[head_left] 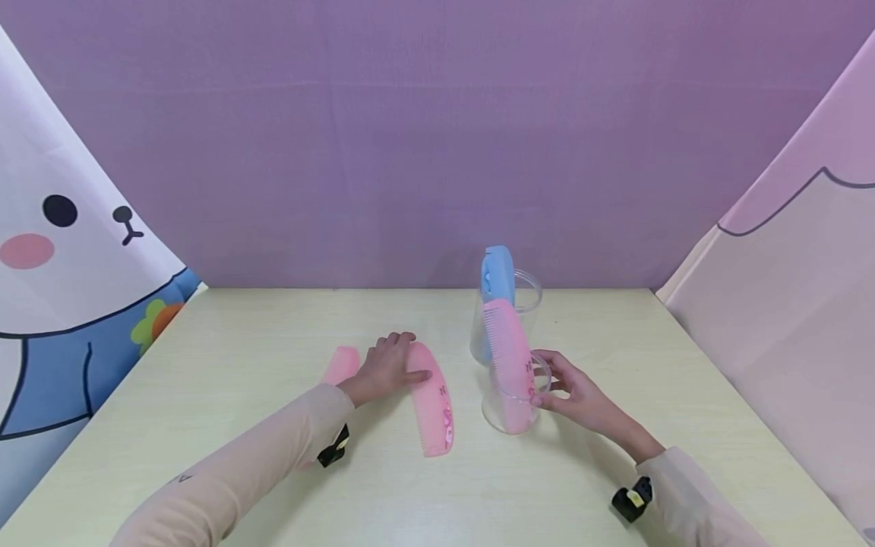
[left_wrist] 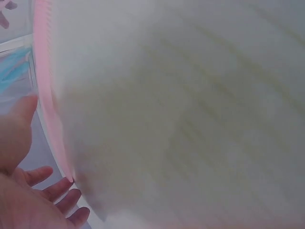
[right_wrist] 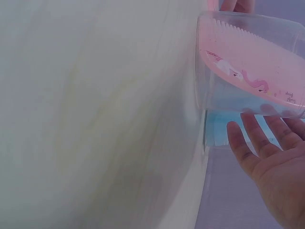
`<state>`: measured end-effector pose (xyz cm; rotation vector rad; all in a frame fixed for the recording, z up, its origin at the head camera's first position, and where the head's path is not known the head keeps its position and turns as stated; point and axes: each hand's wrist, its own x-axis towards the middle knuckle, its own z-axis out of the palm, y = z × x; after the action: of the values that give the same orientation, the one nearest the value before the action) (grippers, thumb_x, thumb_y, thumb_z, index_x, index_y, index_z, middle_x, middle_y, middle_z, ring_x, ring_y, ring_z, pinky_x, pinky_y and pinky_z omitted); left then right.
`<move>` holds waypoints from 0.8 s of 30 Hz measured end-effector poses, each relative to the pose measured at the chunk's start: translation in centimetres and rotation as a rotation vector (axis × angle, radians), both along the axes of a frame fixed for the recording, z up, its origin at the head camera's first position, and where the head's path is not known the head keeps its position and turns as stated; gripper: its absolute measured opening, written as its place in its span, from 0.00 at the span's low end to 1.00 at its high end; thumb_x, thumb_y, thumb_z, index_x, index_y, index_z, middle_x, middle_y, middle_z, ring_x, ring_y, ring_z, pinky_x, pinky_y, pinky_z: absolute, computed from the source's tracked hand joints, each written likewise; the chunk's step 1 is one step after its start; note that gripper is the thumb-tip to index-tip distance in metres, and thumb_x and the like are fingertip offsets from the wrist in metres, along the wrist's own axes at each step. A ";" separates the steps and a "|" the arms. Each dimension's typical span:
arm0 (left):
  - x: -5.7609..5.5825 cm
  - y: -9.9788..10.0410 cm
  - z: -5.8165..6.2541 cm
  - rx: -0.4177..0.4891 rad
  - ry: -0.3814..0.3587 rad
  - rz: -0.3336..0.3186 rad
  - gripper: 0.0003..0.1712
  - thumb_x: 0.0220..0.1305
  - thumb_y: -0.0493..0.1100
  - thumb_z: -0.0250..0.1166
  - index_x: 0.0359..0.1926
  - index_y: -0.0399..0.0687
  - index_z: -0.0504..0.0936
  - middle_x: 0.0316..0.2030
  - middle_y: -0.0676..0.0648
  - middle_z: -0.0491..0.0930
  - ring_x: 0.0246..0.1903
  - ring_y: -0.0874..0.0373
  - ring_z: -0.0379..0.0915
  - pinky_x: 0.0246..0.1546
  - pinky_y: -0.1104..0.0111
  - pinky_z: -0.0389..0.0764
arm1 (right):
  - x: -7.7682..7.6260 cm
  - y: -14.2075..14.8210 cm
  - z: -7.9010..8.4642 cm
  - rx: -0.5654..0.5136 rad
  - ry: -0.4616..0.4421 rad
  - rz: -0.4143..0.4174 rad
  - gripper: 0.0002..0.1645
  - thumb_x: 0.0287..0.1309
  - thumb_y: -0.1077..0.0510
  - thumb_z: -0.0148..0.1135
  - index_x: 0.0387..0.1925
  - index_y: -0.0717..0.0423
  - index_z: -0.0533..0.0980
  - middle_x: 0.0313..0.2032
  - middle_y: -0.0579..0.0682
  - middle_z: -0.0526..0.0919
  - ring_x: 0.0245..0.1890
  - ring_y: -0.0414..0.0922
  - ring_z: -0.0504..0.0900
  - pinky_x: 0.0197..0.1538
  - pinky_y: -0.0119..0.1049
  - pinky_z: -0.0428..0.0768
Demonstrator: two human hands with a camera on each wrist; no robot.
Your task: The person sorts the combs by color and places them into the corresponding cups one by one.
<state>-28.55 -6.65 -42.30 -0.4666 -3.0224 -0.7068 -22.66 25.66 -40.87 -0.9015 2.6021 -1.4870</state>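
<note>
On the table, a pink comb lies under my left hand. The left thumb reaches over the comb's edge, and in the left wrist view the fingers are loosely spread at the comb's end. A near clear plastic cup stands upright with a pink flamingo-print comb in it. My right hand is at the cup's right side, fingers and thumb around its rim; the right wrist view shows fairly straight fingers with tips at the cup wall.
Behind the near cup stands another clear cup holding a blue comb. Another pink comb lies partly hidden under my left forearm. A purple cloth hangs along the table's far edge, with printed cloths at both sides.
</note>
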 end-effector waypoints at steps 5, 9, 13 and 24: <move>0.2 0.1 0.3 -0.040 -0.008 -0.016 0.46 0.47 0.60 0.68 0.61 0.40 0.63 0.55 0.37 0.69 0.53 0.40 0.66 0.55 0.48 0.67 | 0.1 0.0 0.0 -0.003 -0.002 0.000 0.35 0.52 0.63 0.63 0.61 0.59 0.60 0.54 0.58 0.71 0.48 0.38 0.73 0.47 0.35 0.78; 0.1 0.1 0.4 -0.050 -0.018 -0.024 0.46 0.46 0.60 0.69 0.61 0.41 0.63 0.54 0.38 0.69 0.52 0.41 0.66 0.55 0.48 0.67 | 0.1 0.0 0.0 -0.004 -0.003 0.000 0.35 0.52 0.63 0.63 0.61 0.59 0.60 0.54 0.58 0.71 0.48 0.34 0.73 0.47 0.36 0.78; 0.0 0.2 0.6 -0.043 -0.031 -0.029 0.46 0.45 0.59 0.70 0.61 0.42 0.63 0.53 0.38 0.69 0.51 0.42 0.66 0.55 0.49 0.67 | 0.1 0.0 0.1 -0.006 0.003 0.003 0.35 0.52 0.63 0.63 0.61 0.59 0.60 0.54 0.58 0.71 0.48 0.34 0.73 0.47 0.40 0.79; -1.3 -0.2 0.4 0.000 -0.074 -0.039 0.47 0.41 0.58 0.72 0.60 0.46 0.64 0.54 0.36 0.67 0.53 0.39 0.63 0.56 0.48 0.65 | 0.1 -0.1 0.2 -0.003 0.002 0.004 0.35 0.52 0.63 0.63 0.61 0.59 0.60 0.54 0.58 0.71 0.48 0.43 0.74 0.47 0.40 0.79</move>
<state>-29.81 -6.85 -41.85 -0.5123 -3.0902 -0.7426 -22.54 25.55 -40.68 -0.9082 2.5989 -1.4901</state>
